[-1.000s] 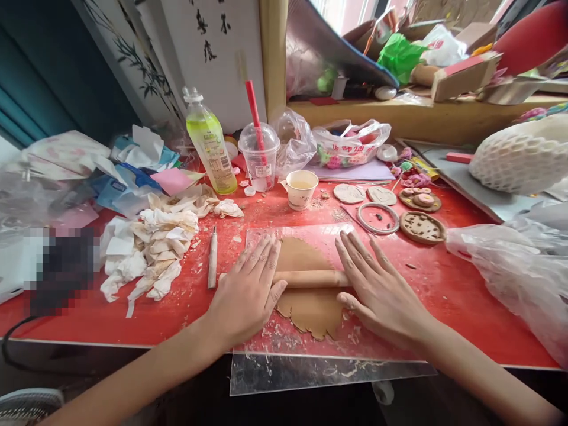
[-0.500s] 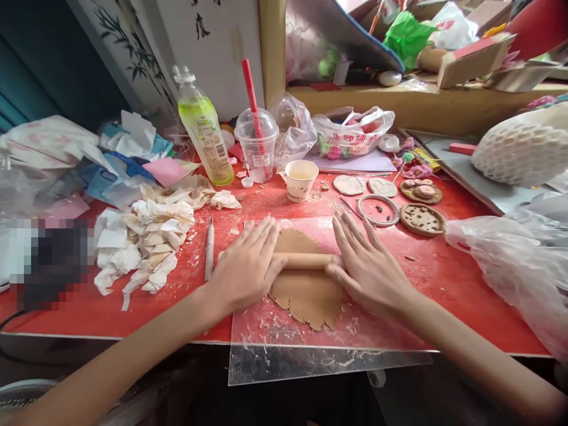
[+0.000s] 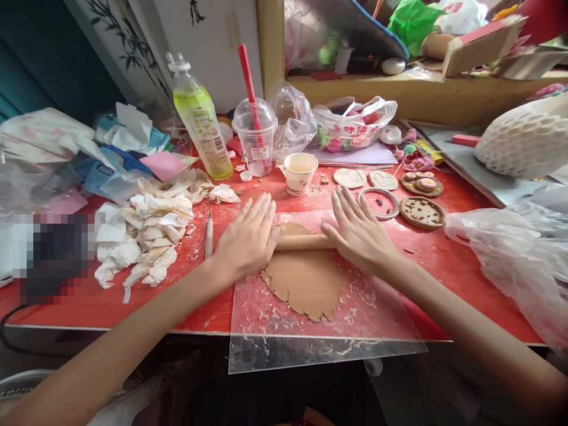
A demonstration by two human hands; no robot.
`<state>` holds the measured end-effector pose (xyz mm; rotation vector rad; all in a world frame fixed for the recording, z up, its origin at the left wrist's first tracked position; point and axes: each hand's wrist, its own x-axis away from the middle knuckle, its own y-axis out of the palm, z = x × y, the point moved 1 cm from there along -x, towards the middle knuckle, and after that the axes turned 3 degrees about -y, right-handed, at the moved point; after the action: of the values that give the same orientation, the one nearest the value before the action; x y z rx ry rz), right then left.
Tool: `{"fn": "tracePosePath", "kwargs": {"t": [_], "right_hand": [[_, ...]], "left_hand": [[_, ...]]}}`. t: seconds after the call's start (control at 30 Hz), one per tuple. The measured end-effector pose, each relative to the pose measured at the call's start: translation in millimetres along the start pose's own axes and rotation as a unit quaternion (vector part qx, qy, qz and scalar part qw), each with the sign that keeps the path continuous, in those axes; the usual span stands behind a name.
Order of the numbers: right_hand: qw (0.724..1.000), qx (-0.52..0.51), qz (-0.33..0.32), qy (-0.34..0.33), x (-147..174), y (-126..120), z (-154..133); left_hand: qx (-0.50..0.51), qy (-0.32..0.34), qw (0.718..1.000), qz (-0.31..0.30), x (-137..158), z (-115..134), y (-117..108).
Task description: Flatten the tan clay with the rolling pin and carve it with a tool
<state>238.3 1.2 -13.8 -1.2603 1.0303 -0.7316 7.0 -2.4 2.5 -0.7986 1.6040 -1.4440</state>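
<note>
Evidently the flattening is well along, judging by how wide and even the brown sheet lies. At the left of the frame, crumpled paper [image 3: 148, 242] is heaped on the red surface [image 3: 186, 313], and a slim pen-like knife [image 3: 209, 235] lies between that heap and the left hand, unused. Left of centre, the left hand [image 3: 248, 234] rests palm down over the near end of the rolling pin [image 3: 304, 242], its grip unclosed: fingers stretched out straight, pressing rather than grasping.

In the middle of the frame, the pin lies crosswise over the far part of the clay-like sheet [image 3: 306, 284], which sits on a clear board [image 3: 381, 307] jutting past the surface's front edge. The sheet looks smooth on the side toward the bottom of the frame, but its border is cracked and ragged, with no trimming or shaping to be seen; its thickness is hard to judge. A paper cup [image 3: 301, 180] stands beyond it.

Right of centre, the right hand [image 3: 361, 231] lies flat on the pin's other end, fingers extended, likewise wrapped around nothing. Farther right, near that hand, are a pale ring [image 3: 386, 217] and a spotted round piece [image 3: 423, 212], which appears already shaped and decorated.
</note>
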Motion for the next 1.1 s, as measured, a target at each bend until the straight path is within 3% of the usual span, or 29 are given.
{"fn": "tracePosePath", "kwargs": {"t": [0.1,0.17,0.23,0.4,0.47,0.57,0.77,0.87,0.97,1.1], "right_hand": [[0.995,-0.001,0.0,-0.101,66,-10,-16],[0.992,-0.003,-0.002,-0.13,88,-14,-19],[0.992,0.002,-0.009,-0.127,78,-12,-16],[1.0,-0.011,-0.004,-0.009,-23,6,9],[1.0,-0.018,0.019,0.008,-46,10,15],[1.0,-0.012,0.011,-0.012,-31,8,10],[0.994,-0.022,-0.022,-0.105,78,-15,-17],[0.99,-0.037,-0.034,-0.13,104,-21,-22],[0.989,-0.039,-0.031,-0.14,95,-18,-17],[0.994,-0.015,-0.025,-0.101,35,-5,0]], "left_hand": [[0.009,0.044,0.999,-0.024,60,22,-7],[0.017,0.075,0.996,-0.034,79,28,-10],[0.02,0.07,0.996,-0.042,70,23,-8],[-0.001,0.002,1.0,-0.016,-18,-13,4],[0.003,-0.011,1.0,-0.006,-38,-22,6],[0.016,-0.007,0.999,-0.032,-25,-15,5],[0.037,0.057,0.996,-0.054,69,25,-15],[0.051,0.09,0.992,-0.069,93,32,-22],[0.054,0.085,0.992,-0.082,84,27,-18],[0.03,0.033,0.998,-0.055,32,4,-4]]}}
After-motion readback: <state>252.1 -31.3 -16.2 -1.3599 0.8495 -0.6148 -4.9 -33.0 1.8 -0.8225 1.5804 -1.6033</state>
